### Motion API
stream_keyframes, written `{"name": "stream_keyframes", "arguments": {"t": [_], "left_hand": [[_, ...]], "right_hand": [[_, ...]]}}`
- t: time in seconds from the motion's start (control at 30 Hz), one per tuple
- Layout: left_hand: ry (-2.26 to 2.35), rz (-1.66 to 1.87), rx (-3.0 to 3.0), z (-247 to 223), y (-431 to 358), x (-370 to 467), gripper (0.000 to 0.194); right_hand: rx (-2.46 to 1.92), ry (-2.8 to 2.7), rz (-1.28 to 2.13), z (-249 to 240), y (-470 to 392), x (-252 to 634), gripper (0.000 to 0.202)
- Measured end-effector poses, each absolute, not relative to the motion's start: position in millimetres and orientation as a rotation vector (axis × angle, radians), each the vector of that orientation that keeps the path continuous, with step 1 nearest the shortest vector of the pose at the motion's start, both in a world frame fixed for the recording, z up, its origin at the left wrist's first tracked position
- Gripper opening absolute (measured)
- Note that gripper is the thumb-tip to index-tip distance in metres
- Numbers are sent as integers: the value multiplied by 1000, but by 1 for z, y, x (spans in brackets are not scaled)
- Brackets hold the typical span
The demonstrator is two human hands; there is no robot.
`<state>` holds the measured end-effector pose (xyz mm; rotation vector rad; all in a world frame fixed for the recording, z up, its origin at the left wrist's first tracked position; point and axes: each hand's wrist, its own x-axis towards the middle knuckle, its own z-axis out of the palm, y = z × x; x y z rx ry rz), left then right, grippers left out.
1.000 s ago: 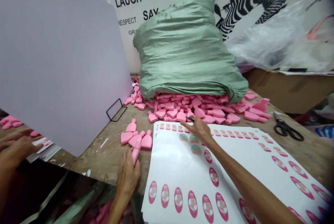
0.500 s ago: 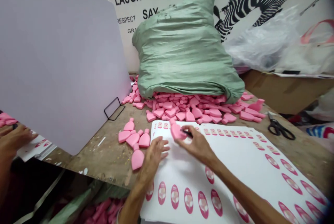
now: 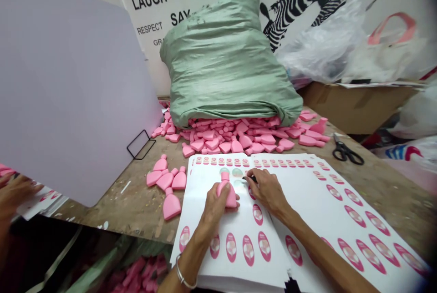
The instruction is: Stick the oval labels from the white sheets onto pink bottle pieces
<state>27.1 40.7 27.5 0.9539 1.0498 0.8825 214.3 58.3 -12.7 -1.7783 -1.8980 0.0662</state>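
My left hand (image 3: 212, 206) is closed around a small pink bottle-shaped piece (image 3: 225, 189), neck pointing away from me, above the left sticker sheet (image 3: 235, 222). My right hand (image 3: 268, 189) pinches a slim black tool (image 3: 251, 178), its tip low over the same sheet beside pale, peeled-looking ovals. I cannot make out whether the tip holds a sticker. Pink oval labels and rows of small labels are printed on the sheets. Left of the sheets, several more pink bottle-shaped pieces (image 3: 170, 204) lie in a loose group.
A green sack (image 3: 225, 70) rests on a heap of pink pieces (image 3: 235, 145) at the back. Black-handled scissors (image 3: 347, 153) lie to the right. A white panel (image 3: 75, 83) with a wire foot stands left; another person's hand (image 3: 17, 193) shows beyond it. A black clip (image 3: 291, 283) is at the front.
The pink bottle-shaped piece has passed from my right hand to my left, which has closed on it. My right hand keeps the black tool, now lower over the sheet. The view has shifted right.
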Motion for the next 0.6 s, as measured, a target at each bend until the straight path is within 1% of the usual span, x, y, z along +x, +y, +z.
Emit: {"name": "stream_keyframes", "arguments": {"t": [0.1, 0.23, 0.4, 0.6], "left_hand": [[1085, 884, 961, 15, 47, 41, 45], [1045, 882, 927, 4, 54, 45, 47], [1013, 878, 894, 2, 56, 43, 49], [979, 882, 932, 2, 54, 40, 50]], "right_hand": [[-1778, -1944, -40, -17, 56, 213, 14], [-1778, -1990, -53, -22, 52, 212, 15], [-1761, -1957, 81, -23, 51, 209, 13], [-1815, -1912, -39, -23, 55, 211, 14]]}}
